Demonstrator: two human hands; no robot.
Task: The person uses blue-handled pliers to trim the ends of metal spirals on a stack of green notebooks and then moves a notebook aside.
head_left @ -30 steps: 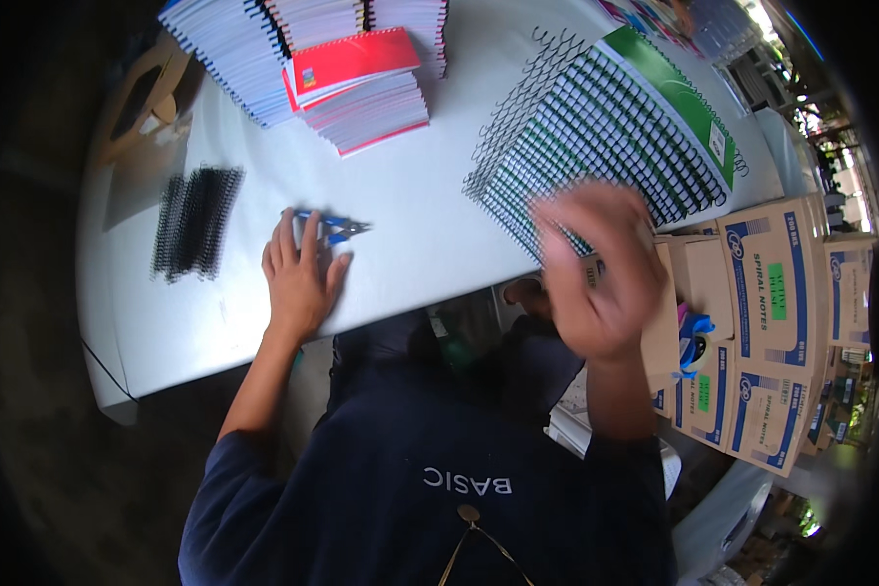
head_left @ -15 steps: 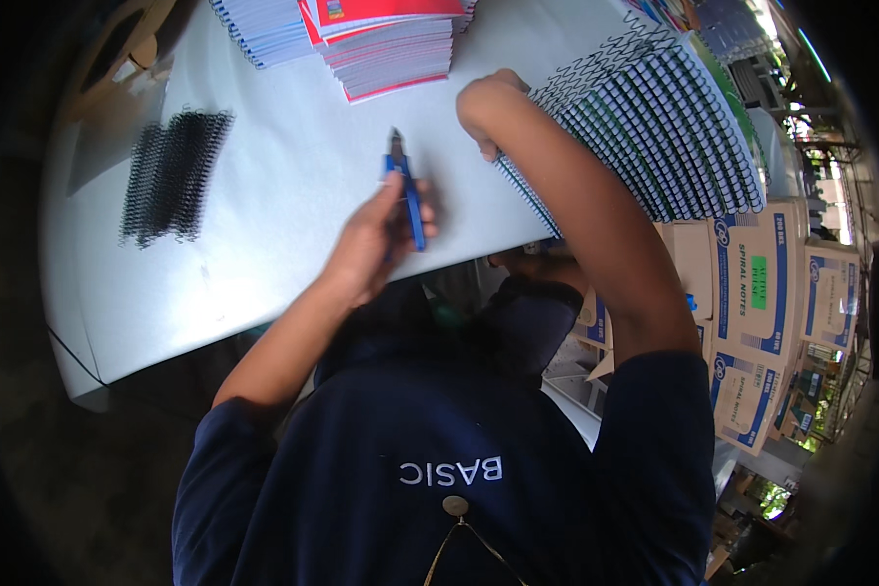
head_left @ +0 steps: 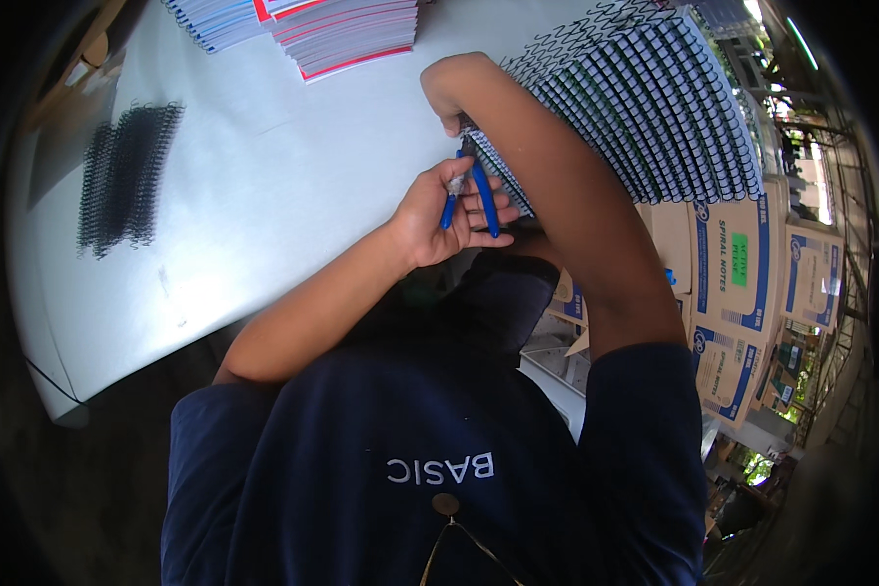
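Note:
Blue-handled cutting pliers [head_left: 485, 200] lie in my left hand [head_left: 425, 217], their handles spread and the fingers loosely behind them. The dark jaws point up at the near left end of a row of spiral-bound notebooks [head_left: 645, 117], just below my right hand [head_left: 456, 86]. That hand is bent down over the notebook end, fingers curled at the nearest coil; most of the fingers are hidden behind the wrist. Black wire coils stick out at the notebooks' far left ends.
A bundle of loose black coils [head_left: 130, 179] lies on the white table [head_left: 254, 186] at the left. Stacks of red-edged notebooks [head_left: 352, 39] and blue-edged ones [head_left: 210, 21] stand at the back. Cardboard boxes [head_left: 737, 259] are piled at the right, beyond the table edge.
My left hand has brought the pliers right and up to the coil end beside my right hand, and its fingers have spread. The view has shifted, so the table things sit further left.

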